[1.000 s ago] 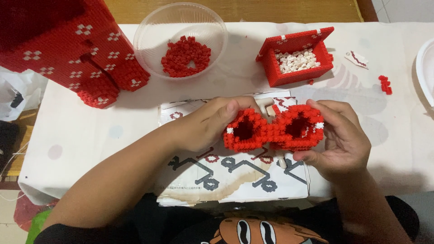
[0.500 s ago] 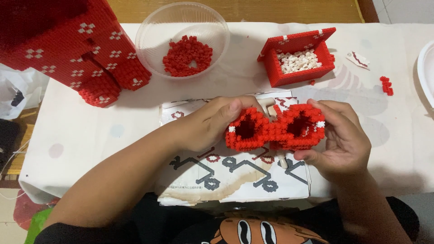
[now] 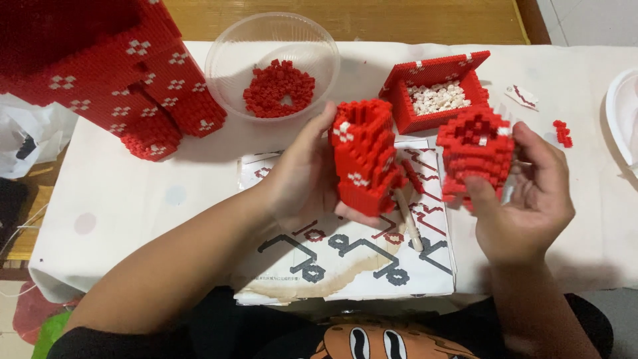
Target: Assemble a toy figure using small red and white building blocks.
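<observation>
**Holding two red brick chunks apart over the instruction sheet**

Head view, the only one here: the left hand (image 3: 302,183) is wrapped around a tall red brick piece (image 3: 364,156) with a few white studs, fingers behind it and thumb under its base, so it's closed on it. The right hand (image 3: 528,199) is curled around a wider stepped red piece (image 3: 475,149), thumb in front, fingers behind. The two pieces sit near each other but apart, not touching, right above the printed instruction sheet (image 3: 345,256).

Clock-wise from the hands: a clear bowl (image 3: 229,46) of loose red bricks at 11, a big red-and-white patterned build (image 3: 113,73) at 10, a small red brick box (image 3: 428,116) full of white bits at 12 to 1, a few stray red bricks (image 3: 563,133) at 2. A thin pale stick-like tool (image 3: 407,223) lies on the sheet.

Handling-wise, I'd guess these are light and rigid but crumbly: tiny bricks pop off if you squeeze a thin wall. Best bet is gripping the solid flat sides near the base, not the open rims or stepped edges.
</observation>
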